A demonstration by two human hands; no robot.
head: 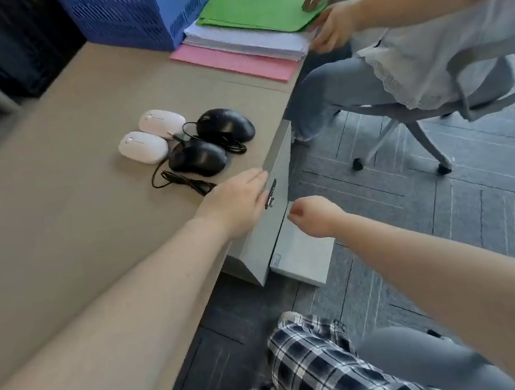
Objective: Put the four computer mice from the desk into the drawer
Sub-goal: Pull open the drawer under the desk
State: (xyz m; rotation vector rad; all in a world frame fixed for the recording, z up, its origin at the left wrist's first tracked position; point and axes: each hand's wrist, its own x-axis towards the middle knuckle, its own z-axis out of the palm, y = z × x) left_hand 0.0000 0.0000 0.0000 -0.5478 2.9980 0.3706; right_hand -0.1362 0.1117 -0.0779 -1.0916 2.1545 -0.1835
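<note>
Four computer mice lie together on the beige desk (66,174): two white ones (143,147) (162,123) and two black corded ones (198,157) (225,125), their cables tangled beside them. Under the desk edge sits a grey drawer unit (273,163) with a small lock. One drawer front (303,254) stands out a little from the unit. My right hand (314,216) is curled over the top edge of that drawer front. My left hand (237,200) rests flat on the desk edge just above the lock, holding nothing, close to the nearer black mouse's cable.
Another person sits on a swivel chair (420,121) at the right, hands on a green folder (257,1) atop a paper stack (246,45) and pink folder. A blue basket (140,10) stands at the desk's far end. My checked-trousered legs are below.
</note>
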